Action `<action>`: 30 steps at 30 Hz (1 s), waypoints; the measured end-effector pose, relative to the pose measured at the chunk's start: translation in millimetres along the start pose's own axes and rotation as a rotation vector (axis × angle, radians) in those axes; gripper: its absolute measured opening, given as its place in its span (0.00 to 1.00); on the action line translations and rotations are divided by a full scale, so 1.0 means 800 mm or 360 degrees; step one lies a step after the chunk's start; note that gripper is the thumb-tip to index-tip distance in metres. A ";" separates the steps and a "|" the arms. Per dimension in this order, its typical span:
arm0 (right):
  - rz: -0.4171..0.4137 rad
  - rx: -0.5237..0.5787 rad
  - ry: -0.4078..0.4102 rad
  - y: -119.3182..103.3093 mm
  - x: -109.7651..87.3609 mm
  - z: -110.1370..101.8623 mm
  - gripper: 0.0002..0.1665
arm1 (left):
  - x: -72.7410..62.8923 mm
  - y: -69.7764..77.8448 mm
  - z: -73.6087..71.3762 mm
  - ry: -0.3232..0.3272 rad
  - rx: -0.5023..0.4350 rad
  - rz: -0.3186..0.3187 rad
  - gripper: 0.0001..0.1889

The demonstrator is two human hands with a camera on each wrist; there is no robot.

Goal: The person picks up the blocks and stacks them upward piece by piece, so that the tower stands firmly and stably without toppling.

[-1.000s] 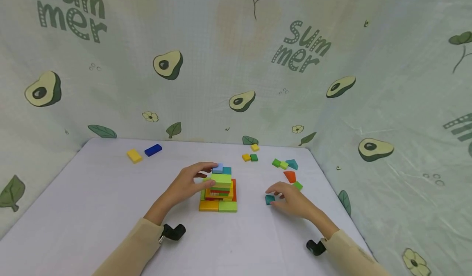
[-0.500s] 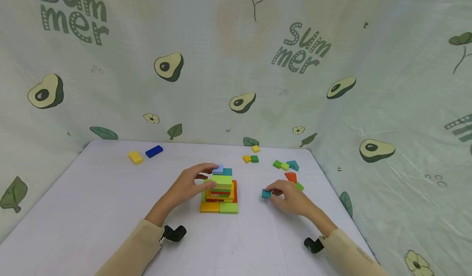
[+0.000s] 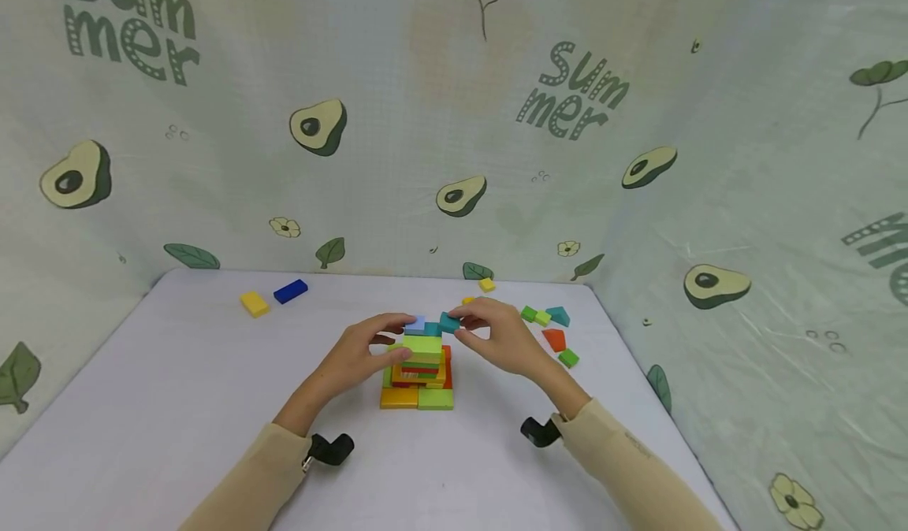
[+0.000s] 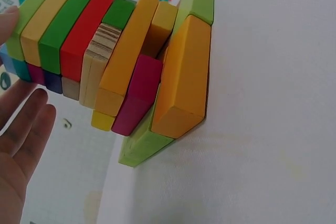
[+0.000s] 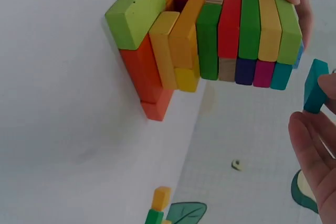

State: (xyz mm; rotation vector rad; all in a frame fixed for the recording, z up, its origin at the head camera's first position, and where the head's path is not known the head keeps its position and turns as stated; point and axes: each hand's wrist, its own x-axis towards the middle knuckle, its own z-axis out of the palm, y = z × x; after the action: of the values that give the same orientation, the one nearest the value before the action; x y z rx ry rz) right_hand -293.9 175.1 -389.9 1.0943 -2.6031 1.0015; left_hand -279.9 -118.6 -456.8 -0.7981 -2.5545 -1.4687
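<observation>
Between our hands, the tower looks rigid but tippy; our L hand grips its top, R hand pinches the teal block: prob. light, smooth wood, best held by opp. sides.

Looks like a curtained-off corner, too closed in to tell home from studio: hung with pale grey-green fabric sheeting, printed with cartoon avocados, around a white, cloth-covered, rectangular worktop.
</observation>
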 end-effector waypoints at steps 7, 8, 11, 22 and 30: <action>0.0032 0.0089 -0.0084 -0.005 0.021 0.017 0.16 | -0.001 -0.001 0.000 0.0006 0.0005 0.0015 0.29; 0.0037 0.0097 -0.0097 -0.004 0.022 0.019 0.16 | -0.002 -0.001 -0.001 0.0006 0.0004 0.0016 0.29; 0.0055 0.0111 -0.0114 -0.004 0.024 0.022 0.16 | -0.002 0.000 -0.001 0.0010 -0.0003 0.0017 0.29; 0.0107 0.0108 -0.0123 0.009 0.018 0.012 0.22 | 0.000 0.001 0.000 -0.0001 -0.0030 0.0005 0.30; 0.0195 -0.0080 -0.0032 0.081 0.012 -0.009 0.26 | -0.001 0.000 -0.001 0.0003 -0.0011 -0.0032 0.30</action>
State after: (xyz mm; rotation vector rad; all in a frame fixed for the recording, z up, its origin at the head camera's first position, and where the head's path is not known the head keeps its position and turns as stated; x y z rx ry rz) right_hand -345.7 207.0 -414.6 0.9483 -2.7244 0.9478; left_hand -279.5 -119.6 -457.0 -0.7740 -2.5648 -1.4837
